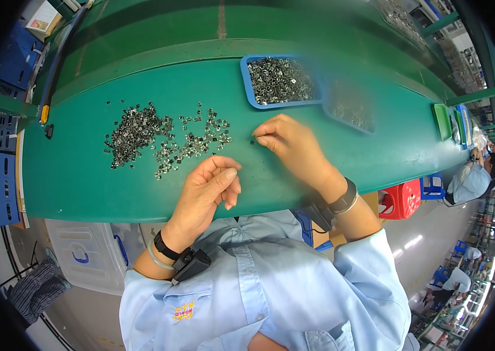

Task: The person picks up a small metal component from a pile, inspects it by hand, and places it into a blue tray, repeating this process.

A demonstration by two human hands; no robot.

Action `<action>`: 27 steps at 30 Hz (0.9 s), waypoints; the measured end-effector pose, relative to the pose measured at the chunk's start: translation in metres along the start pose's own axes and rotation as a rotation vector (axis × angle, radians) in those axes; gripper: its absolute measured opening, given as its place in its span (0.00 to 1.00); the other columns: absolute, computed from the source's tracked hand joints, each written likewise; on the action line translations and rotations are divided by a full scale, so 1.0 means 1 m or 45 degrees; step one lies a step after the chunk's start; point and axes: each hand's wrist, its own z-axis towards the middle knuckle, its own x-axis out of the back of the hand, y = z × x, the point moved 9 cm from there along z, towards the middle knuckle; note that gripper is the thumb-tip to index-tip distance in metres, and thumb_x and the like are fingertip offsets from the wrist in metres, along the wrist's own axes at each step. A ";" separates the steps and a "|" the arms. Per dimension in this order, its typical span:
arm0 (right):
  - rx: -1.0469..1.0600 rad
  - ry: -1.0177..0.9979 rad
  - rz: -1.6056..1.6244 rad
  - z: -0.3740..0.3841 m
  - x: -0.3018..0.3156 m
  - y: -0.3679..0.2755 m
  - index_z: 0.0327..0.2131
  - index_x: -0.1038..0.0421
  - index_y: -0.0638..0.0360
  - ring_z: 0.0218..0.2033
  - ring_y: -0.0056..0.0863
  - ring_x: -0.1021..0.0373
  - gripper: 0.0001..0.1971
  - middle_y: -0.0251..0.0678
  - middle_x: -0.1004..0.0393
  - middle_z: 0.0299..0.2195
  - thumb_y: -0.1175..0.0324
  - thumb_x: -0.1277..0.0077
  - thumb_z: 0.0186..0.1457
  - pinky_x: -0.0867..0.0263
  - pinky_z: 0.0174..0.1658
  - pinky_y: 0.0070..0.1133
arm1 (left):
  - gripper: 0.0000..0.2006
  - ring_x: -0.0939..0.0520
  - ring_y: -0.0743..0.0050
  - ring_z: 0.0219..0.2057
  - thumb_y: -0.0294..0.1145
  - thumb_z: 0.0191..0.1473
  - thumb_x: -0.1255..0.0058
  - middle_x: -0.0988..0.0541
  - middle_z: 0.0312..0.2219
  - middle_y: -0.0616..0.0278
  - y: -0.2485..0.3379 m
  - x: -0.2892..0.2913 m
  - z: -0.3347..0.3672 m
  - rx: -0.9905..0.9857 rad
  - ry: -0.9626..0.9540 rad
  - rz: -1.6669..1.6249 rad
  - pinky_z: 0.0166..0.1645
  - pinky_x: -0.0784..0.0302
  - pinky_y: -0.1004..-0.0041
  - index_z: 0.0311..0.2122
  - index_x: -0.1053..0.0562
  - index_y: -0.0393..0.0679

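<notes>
On the green table (84,187), my right hand (294,146) is in a pinch, thumb against the bent forefinger. A tiny dark piece (252,141) shows at its fingertips; whether it is held or lies on the table I cannot tell. To the left and nearer me, my left hand (203,193) has its fingers curled and thumb laid over them, hiding whatever is inside. Beyond it are scattered small shiny metal pieces (198,142), and further left a denser pile (136,130) of the same kind.
A blue tray (285,106) full of small metal pieces stands at the back. Right of it a second tray (350,108) looks blurred. Green bins (441,121) sit at the far right end, a yellow-and-black tool (45,114) at the left. A red stool (400,200) is beside the table.
</notes>
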 end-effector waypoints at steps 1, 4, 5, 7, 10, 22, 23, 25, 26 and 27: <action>-0.067 0.002 0.076 -0.001 0.001 0.003 0.44 0.33 0.61 0.36 0.28 0.30 0.15 0.37 0.29 0.35 0.75 0.49 0.51 0.32 0.40 0.21 | 0.08 0.28 0.80 0.18 0.32 0.58 0.55 0.26 0.22 0.64 0.000 0.000 0.000 0.003 0.004 0.005 0.22 0.33 0.79 0.40 0.32 0.39; -0.011 0.036 0.174 -0.008 0.003 -0.010 0.46 0.34 0.60 0.36 0.31 0.31 0.18 0.36 0.28 0.34 0.76 0.48 0.49 0.33 0.40 0.23 | 0.09 0.28 0.80 0.19 0.33 0.59 0.56 0.26 0.23 0.64 0.000 -0.003 0.004 0.016 0.000 0.014 0.22 0.34 0.79 0.40 0.32 0.39; 0.015 0.052 0.224 -0.010 0.004 -0.017 0.47 0.34 0.59 0.36 0.32 0.31 0.20 0.35 0.28 0.34 0.76 0.47 0.48 0.33 0.39 0.24 | 0.09 0.28 0.80 0.19 0.33 0.59 0.56 0.26 0.23 0.64 -0.001 -0.006 0.006 0.027 -0.006 0.015 0.22 0.34 0.80 0.41 0.32 0.39; 0.114 0.034 0.052 -0.013 0.004 -0.037 0.48 0.35 0.58 0.35 0.33 0.32 0.22 0.35 0.27 0.34 0.76 0.46 0.47 0.34 0.39 0.25 | 0.10 0.28 0.81 0.19 0.34 0.59 0.56 0.26 0.23 0.64 0.000 -0.011 0.008 0.041 -0.011 0.016 0.22 0.34 0.80 0.41 0.32 0.39; 0.313 0.003 -0.286 -0.017 -0.003 -0.062 0.50 0.37 0.57 0.34 0.35 0.33 0.26 0.34 0.27 0.33 0.76 0.45 0.45 0.36 0.38 0.27 | 0.11 0.28 0.83 0.20 0.35 0.59 0.54 0.26 0.24 0.65 0.005 -0.018 0.011 0.016 -0.019 -0.035 0.22 0.34 0.82 0.41 0.31 0.39; 0.483 0.282 -0.194 -0.026 0.004 -0.069 0.40 0.30 0.55 0.32 0.33 0.35 0.17 0.31 0.32 0.31 0.74 0.43 0.42 0.39 0.36 0.27 | 0.09 0.27 0.81 0.20 0.32 0.57 0.53 0.24 0.26 0.62 0.002 -0.017 0.007 -0.035 -0.104 -0.244 0.22 0.35 0.81 0.40 0.31 0.39; 0.468 0.292 -0.176 -0.027 0.003 -0.068 0.37 0.29 0.55 0.32 0.32 0.35 0.15 0.31 0.32 0.31 0.74 0.43 0.42 0.39 0.37 0.27 | 0.09 0.27 0.81 0.20 0.32 0.57 0.53 0.24 0.26 0.62 0.002 -0.017 0.006 -0.036 -0.104 -0.244 0.22 0.35 0.81 0.40 0.31 0.39; 0.438 0.313 -0.140 -0.028 0.002 -0.067 0.32 0.28 0.55 0.32 0.32 0.35 0.10 0.31 0.32 0.31 0.73 0.43 0.42 0.39 0.37 0.27 | 0.09 0.27 0.81 0.20 0.32 0.57 0.53 0.24 0.26 0.62 0.001 -0.017 0.004 -0.005 -0.088 -0.232 0.22 0.35 0.81 0.40 0.31 0.39; 0.439 0.313 -0.141 -0.029 0.003 -0.068 0.32 0.28 0.55 0.32 0.32 0.35 0.10 0.31 0.32 0.31 0.73 0.43 0.42 0.39 0.37 0.27 | 0.09 0.27 0.81 0.20 0.32 0.57 0.53 0.24 0.26 0.61 0.001 -0.017 0.003 0.009 -0.080 -0.225 0.22 0.34 0.81 0.40 0.30 0.39; 0.433 0.259 -0.182 -0.028 0.002 -0.069 0.32 0.28 0.55 0.34 0.33 0.34 0.11 0.31 0.31 0.32 0.74 0.42 0.42 0.38 0.38 0.27 | 0.09 0.27 0.81 0.20 0.32 0.57 0.53 0.24 0.26 0.61 0.000 -0.016 0.003 0.007 -0.081 -0.225 0.22 0.34 0.81 0.40 0.30 0.39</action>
